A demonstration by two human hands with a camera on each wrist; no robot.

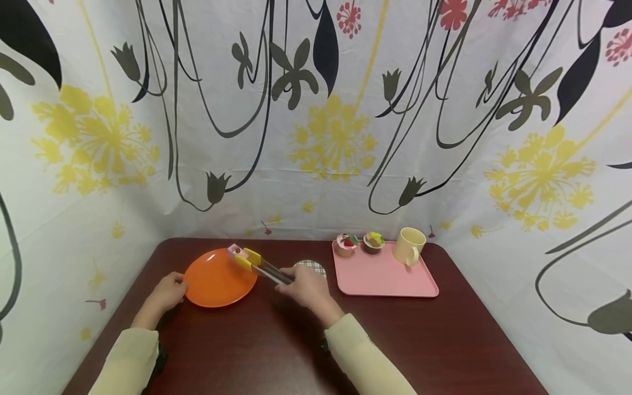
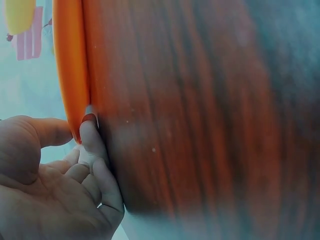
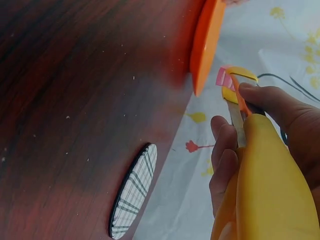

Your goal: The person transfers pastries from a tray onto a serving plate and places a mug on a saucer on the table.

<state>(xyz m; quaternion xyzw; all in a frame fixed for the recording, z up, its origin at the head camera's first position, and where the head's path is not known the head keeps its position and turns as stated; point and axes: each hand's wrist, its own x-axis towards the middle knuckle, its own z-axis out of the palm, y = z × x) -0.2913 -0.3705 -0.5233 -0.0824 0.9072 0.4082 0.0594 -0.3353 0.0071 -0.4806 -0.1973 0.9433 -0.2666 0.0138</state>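
Note:
At the left of the head view, my left hand pinches the rim of an orange plate. In the left wrist view the thumb lies on one face of the plate's edge and fingers on the other. My right hand grips metal tongs with yellow tips and yellow handle ends. Between the tips is a small pink block, like a toy piece of cake, held over the plate's far part. Striped sides show on this pink block in the left wrist view.
A checked round coaster lies on the dark wood table, partly behind my right hand. To the right sits a pink tray with two toy cupcakes and a cream mug. Flower-patterned cloth hangs behind and at both sides.

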